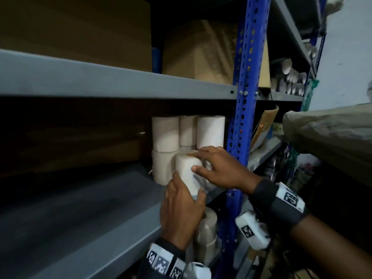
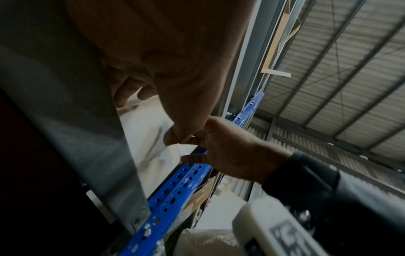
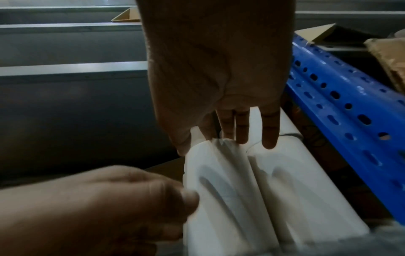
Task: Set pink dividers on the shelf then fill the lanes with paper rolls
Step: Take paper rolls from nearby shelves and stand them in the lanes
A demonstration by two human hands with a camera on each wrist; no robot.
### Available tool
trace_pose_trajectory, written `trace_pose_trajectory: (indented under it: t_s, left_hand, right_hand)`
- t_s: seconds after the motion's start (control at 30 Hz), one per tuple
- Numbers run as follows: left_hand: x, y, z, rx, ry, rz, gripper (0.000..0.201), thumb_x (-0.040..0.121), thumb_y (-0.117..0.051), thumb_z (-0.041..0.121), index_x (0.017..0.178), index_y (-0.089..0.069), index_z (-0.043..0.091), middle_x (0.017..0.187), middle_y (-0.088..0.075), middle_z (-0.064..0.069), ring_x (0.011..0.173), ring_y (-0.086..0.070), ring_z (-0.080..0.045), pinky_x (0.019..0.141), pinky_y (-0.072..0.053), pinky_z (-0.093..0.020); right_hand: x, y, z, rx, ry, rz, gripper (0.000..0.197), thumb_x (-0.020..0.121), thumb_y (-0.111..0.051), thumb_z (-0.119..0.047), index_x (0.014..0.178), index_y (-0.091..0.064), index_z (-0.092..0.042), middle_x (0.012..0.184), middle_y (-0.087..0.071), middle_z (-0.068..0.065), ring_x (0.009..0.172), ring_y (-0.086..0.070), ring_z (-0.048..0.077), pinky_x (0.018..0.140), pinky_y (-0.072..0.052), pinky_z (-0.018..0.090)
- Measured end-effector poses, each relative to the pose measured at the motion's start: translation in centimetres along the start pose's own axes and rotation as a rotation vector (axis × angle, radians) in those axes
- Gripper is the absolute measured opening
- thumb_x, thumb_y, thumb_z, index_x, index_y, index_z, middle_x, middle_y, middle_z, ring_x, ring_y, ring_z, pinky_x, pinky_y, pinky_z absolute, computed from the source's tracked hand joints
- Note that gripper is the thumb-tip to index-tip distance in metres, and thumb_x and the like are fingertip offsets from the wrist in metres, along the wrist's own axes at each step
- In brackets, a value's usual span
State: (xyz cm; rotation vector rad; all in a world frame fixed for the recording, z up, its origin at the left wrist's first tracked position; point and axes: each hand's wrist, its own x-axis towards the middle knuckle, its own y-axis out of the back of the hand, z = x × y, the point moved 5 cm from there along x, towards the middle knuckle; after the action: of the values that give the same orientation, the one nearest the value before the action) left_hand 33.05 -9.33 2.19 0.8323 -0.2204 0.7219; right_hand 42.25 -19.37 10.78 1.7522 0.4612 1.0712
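Note:
White paper rolls point(image 1: 210, 130) stand stacked two high at the right end of the grey shelf point(image 1: 80, 214), against the blue upright point(image 1: 239, 117). One roll point(image 1: 188, 170) stands in front of them near the shelf edge. My left hand point(image 1: 181, 206) grips its lower part, thumb on the right side. My right hand point(image 1: 217, 168) lays straight fingers over its top, thumb against its side. The right wrist view shows that roll point(image 3: 219, 190) beside a second roll point(image 3: 295, 190), my right hand's fingers point(image 3: 241, 128) reaching over their tops, and my left hand point(image 3: 131, 199) at the side. No pink divider is in view.
Cardboard boxes point(image 1: 201, 51) sit on the shelf above. More rolls point(image 1: 207, 228) lie under the shelf edge by my left wrist. A bulky grey-green sack point(image 1: 332, 133) juts in from the right. Cylinders point(image 1: 289, 77) fill the neighbouring rack. The grey shelf runs off to the left.

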Motion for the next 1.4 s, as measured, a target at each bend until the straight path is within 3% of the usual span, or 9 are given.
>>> trace_pose_trajectory:
  t_s: [0.2,0.33,0.6,0.7,0.9,1.0,1.17,1.3,1.4]
  left_hand:
    - [0.3,-2.1,-0.3,0.332,-0.045,0.061,0.094,0.093,-0.044,0.066,0.157,-0.014,0.004,0.146,-0.050,-0.007,0.130,-0.054,-0.022,0.104,-0.043,-0.035]
    - [0.3,-2.3,-0.2,0.363,-0.075,0.105,0.096,0.093,-0.041,0.070,0.158,-0.015,0.004,0.146,-0.053,-0.007,0.129,-0.055,-0.022,0.103,-0.044,-0.036]
    - [-1.4,-0.7,0.8,0.072,-0.091,0.151,0.085,0.075,-0.061,0.074,0.137,-0.031,0.025,0.125,-0.067,-0.004,0.107,-0.067,-0.028,0.081,-0.053,-0.038]
    - [-3.5,0.6,1.1,-0.212,-0.133,0.149,0.086,0.064,-0.073,0.071,0.133,-0.032,0.039,0.117,-0.063,0.011,0.102,-0.066,-0.019,0.072,-0.052,-0.033]
    - [-10.9,4.5,2.3,-0.383,-0.167,0.211,0.087,0.054,-0.078,0.062,0.130,-0.038,0.048,0.113,-0.060,0.021,0.099,-0.063,-0.003,0.074,-0.055,-0.027]
    - [-15.3,6.5,2.4,-0.378,-0.155,0.199,0.097,0.053,-0.074,0.062,0.140,-0.041,0.036,0.118,-0.060,0.019,0.104,-0.062,-0.002,0.081,-0.056,-0.028]
    - [-23.4,10.1,1.5,-0.448,-0.102,0.216,0.078,0.056,-0.078,0.058,0.126,-0.047,0.041,0.113,-0.066,0.029,0.102,-0.064,0.009,0.074,-0.054,-0.014]
    - [-29.7,12.9,1.1,-0.403,-0.068,0.227,0.085,0.057,-0.078,0.054,0.134,-0.049,0.031,0.117,-0.066,0.023,0.106,-0.064,0.006,0.075,-0.053,-0.013]
    - [-34.3,15.8,0.4,-0.298,-0.027,0.250,0.080,0.058,-0.077,0.058,0.129,-0.046,0.040,0.114,-0.064,0.021,0.103,-0.062,0.007,0.071,-0.052,-0.011]
  right_hand:
    - [2.2,-0.1,0.7,-0.076,0.030,-0.154,0.053,0.092,-0.050,-0.058,0.140,-0.049,-0.033,0.129,-0.046,0.004,0.124,-0.040,0.025,0.101,-0.042,0.043]
    - [1.2,0.8,0.2,0.022,0.100,-0.104,0.050,0.089,-0.063,-0.050,0.133,-0.060,-0.025,0.127,-0.046,0.003,0.122,-0.039,0.021,0.101,-0.039,0.031]
    - [-4.2,4.1,-2.2,0.158,0.203,0.041,0.050,0.084,-0.074,-0.042,0.124,-0.068,-0.013,0.136,-0.048,-0.001,0.125,-0.048,0.015,0.103,-0.044,0.038]
    - [-6.4,6.6,-4.0,0.172,0.229,0.049,0.047,0.083,-0.073,-0.046,0.119,-0.071,-0.015,0.135,-0.048,-0.003,0.125,-0.047,0.012,0.103,-0.045,0.039]
    - [-11.5,9.7,-8.6,0.295,0.280,0.036,0.037,0.083,-0.072,-0.047,0.108,-0.077,-0.020,0.131,-0.052,-0.008,0.121,-0.049,0.001,0.103,-0.043,0.026]
    - [-14.0,10.2,-10.8,0.432,0.268,-0.035,0.031,0.084,-0.068,-0.048,0.101,-0.079,-0.024,0.130,-0.054,-0.008,0.121,-0.051,-0.002,0.106,-0.043,0.030]
    - [-18.6,9.7,-14.6,0.579,0.305,-0.314,0.050,0.070,-0.077,-0.054,0.113,-0.073,-0.030,0.139,-0.049,-0.017,0.128,-0.046,-0.007,0.111,-0.040,0.030]
    - [-21.7,9.0,-18.2,0.578,0.372,-0.278,0.045,0.067,-0.073,-0.062,0.098,-0.076,-0.030,0.133,-0.054,-0.018,0.123,-0.050,-0.006,0.110,-0.041,0.035]
    - [-23.9,8.0,-21.8,0.629,0.427,-0.319,0.055,0.062,-0.066,-0.076,0.091,-0.076,-0.031,0.128,-0.057,-0.020,0.119,-0.054,-0.005,0.107,-0.044,0.038]
